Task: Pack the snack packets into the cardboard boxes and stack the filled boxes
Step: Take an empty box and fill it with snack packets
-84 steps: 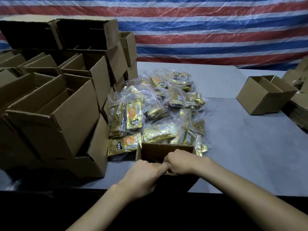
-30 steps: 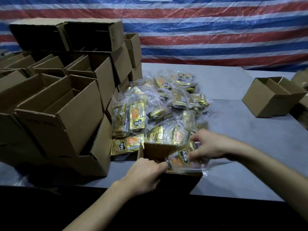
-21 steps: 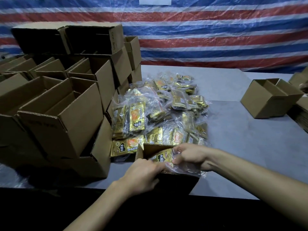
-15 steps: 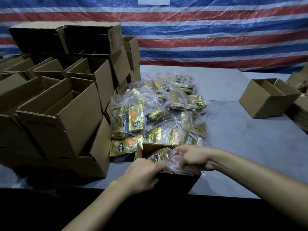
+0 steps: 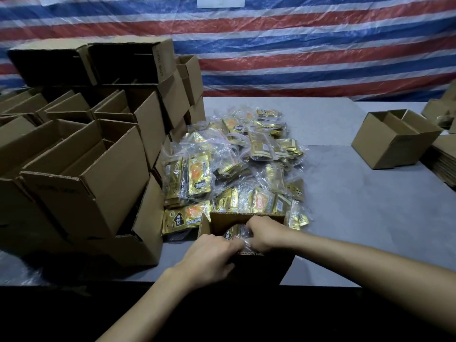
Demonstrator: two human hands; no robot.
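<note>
A small open cardboard box (image 5: 261,267) stands at the table's near edge. My right hand (image 5: 265,232) reaches down into it, fingers curled round a clear bag of gold snack packets (image 5: 235,234) that sits partly inside. My left hand (image 5: 212,255) grips the box's near-left rim, fingertips touching the bag. Right behind the box lies a pile of gold snack packets in clear bags (image 5: 237,164), spread over the grey table (image 5: 345,193).
Stacked open cardboard boxes (image 5: 86,169) fill the left side, close to the packet pile. Another open box (image 5: 392,139) stands at the right, with flat cardboard (image 5: 441,159) beside it. A striped tarpaulin hangs behind the table.
My right hand took a bag of packets from the pile, carried it over the box and has now pushed it down inside. My left hand stayed on the box rim.
</note>
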